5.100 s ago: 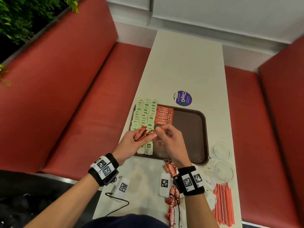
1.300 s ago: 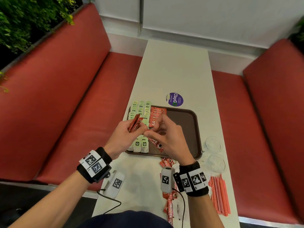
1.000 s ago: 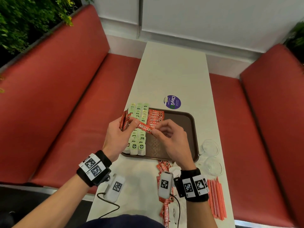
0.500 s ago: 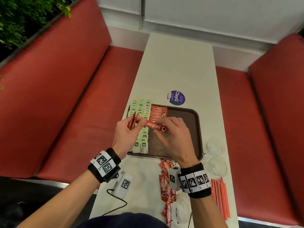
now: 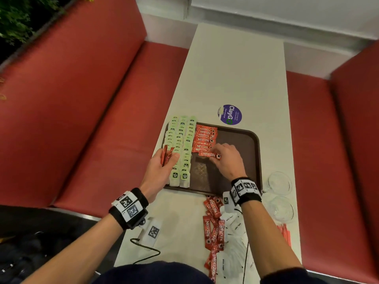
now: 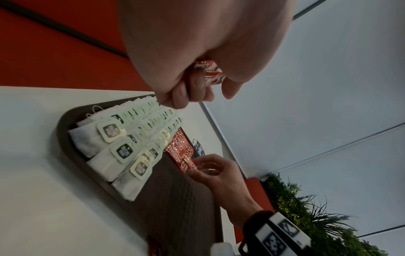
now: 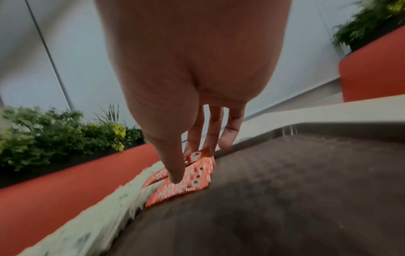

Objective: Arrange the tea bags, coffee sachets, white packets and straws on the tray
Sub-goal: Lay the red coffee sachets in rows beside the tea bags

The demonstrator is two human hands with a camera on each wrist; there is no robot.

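Since half a second ago the right hand (image 5: 225, 158) has lowered its pinched coffee sachet (image 5: 210, 154) onto the red row (image 5: 204, 138) at centre frame, seemingly touching, and careless release may skew it, while the left hand (image 5: 162, 167) grips spare sachets (image 5: 165, 157).

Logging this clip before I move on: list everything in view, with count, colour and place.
tray: one, dark brown, on the table
tea bags: three columns, pale green tags, tray's left part
coffee sachets: red column, beside the tea bags
loose sachets: red pile, on the table, near side of the tray
white packets: several, beside that pile
straws: red bundle, table's right edge
lids: two, clear, right of the tray
sticker: one, purple, beyond the tray
left hand: grips spare sachets
right hand: pinches one sachet at the column's near end
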